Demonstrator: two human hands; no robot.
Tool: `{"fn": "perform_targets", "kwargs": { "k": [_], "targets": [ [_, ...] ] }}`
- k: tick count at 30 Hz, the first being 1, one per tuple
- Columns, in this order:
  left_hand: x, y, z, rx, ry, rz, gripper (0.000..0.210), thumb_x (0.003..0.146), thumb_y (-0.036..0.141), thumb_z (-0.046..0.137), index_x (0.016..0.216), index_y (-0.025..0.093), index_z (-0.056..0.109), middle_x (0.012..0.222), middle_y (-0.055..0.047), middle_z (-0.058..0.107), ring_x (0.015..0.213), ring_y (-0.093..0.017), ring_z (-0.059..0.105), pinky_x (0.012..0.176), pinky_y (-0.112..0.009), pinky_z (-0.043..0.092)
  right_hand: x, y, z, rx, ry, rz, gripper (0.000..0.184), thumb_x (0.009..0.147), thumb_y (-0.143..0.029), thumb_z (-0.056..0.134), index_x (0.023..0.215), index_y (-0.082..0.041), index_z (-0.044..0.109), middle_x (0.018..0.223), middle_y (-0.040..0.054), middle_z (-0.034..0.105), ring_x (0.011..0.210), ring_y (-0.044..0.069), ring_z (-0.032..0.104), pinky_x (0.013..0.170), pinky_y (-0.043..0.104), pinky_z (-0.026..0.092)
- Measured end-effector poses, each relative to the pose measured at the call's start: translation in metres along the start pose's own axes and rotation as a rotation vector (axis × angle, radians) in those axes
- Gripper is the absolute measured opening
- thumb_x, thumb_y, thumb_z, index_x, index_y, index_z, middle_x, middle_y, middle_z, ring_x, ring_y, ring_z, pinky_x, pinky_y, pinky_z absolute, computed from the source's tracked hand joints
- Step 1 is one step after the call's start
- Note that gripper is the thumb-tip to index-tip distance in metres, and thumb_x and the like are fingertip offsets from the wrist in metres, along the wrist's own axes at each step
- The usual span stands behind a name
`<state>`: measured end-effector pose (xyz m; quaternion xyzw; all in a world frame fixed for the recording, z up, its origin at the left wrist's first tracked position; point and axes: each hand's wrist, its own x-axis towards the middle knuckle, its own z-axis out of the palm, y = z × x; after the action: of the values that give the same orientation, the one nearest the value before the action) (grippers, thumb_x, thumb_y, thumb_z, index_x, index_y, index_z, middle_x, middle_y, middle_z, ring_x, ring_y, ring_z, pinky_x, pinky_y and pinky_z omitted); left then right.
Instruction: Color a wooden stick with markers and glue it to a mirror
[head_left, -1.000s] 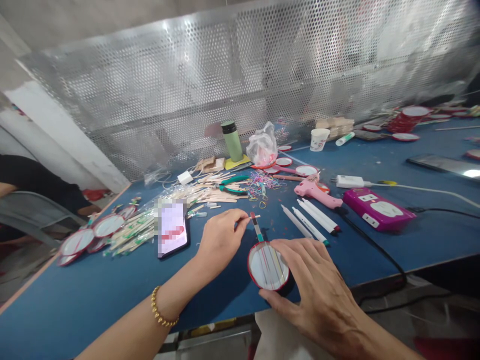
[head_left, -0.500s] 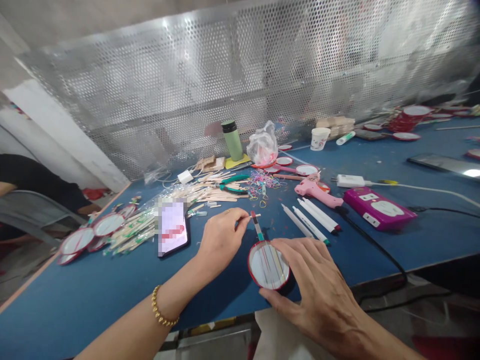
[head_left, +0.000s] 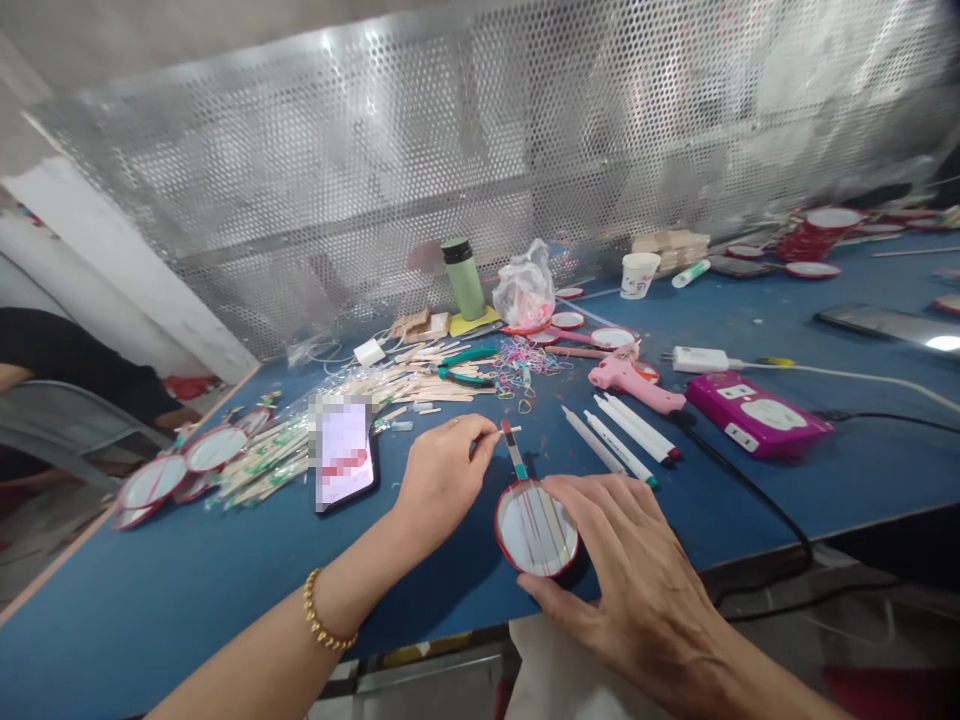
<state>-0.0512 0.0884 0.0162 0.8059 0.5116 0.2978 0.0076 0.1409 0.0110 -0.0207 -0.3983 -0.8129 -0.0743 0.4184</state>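
Note:
My right hand (head_left: pixel 630 570) grips the right side of a round white disc with a red rim (head_left: pixel 534 545), thumb at its lower edge and fingers along the upper right. Several thin strings run across its face. From its top sticks out a flat handle striped dark red, grey and green (head_left: pixel 515 452). My left hand (head_left: pixel 448 475) is closed in a pinch on a thin pale peg (head_left: pixel 511 430) at the handle's far end. Whether the peg passes through the handle, I cannot tell. The disc is tilted toward me over the table's front edge.
White markers (head_left: pixel 628 440), a pink glue gun (head_left: pixel 637 383) and a purple power strip (head_left: pixel 757 415) lie to the right. A phone (head_left: pixel 346 450), green-handled pliers (head_left: pixel 466 370), wooden sticks (head_left: pixel 439 387) and rubber bands (head_left: pixel 532 355) lie left and ahead. Finished-looking discs (head_left: pixel 154 482) sit far left.

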Motion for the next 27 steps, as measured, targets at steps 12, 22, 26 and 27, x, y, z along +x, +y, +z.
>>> {"fn": "perform_targets", "kwargs": {
  "k": [12,22,26,27],
  "targets": [
    [-0.016,0.018,-0.026,-0.303,-0.253,-0.237,0.029,0.092,0.033,0.048,0.095,0.017,0.072,0.071,-0.004,0.073,0.053,-0.015,0.057,0.053,-0.026,0.043,-0.001,0.000,0.003,-0.052,0.050,0.031,0.036,0.093,-0.036,0.059,0.120,-0.012,0.055,0.107,0.0141,0.070,0.095,0.028,0.062,0.081,0.043,0.047],
    [-0.031,0.033,-0.028,-0.496,-0.513,-0.340,0.033,0.090,0.043,0.047,0.069,0.020,0.058,0.061,-0.002,0.065,0.046,-0.012,0.048,0.047,-0.023,0.035,-0.005,0.001,0.008,-0.104,0.116,0.024,0.040,0.096,-0.039,0.056,0.124,-0.010,0.055,0.110,0.0158,0.071,0.097,0.029,0.063,0.082,0.044,0.047],
    [-0.028,0.033,-0.027,-0.618,-0.546,-0.405,0.031,0.087,0.046,0.048,0.073,0.020,0.056,0.062,0.000,0.065,0.039,-0.009,0.043,0.042,-0.022,0.033,-0.007,0.002,0.009,-0.113,0.116,0.032,0.044,0.097,-0.044,0.055,0.129,-0.012,0.053,0.116,0.0168,0.070,0.102,0.030,0.063,0.084,0.045,0.048],
    [-0.028,0.033,-0.027,-0.643,-0.544,-0.416,0.031,0.087,0.047,0.049,0.073,0.020,0.056,0.062,0.000,0.065,0.038,-0.008,0.043,0.041,-0.022,0.033,-0.007,0.002,0.009,-0.108,0.112,0.036,0.045,0.097,-0.044,0.055,0.129,-0.012,0.053,0.118,0.0170,0.070,0.104,0.030,0.063,0.085,0.045,0.048]
  ]
}}
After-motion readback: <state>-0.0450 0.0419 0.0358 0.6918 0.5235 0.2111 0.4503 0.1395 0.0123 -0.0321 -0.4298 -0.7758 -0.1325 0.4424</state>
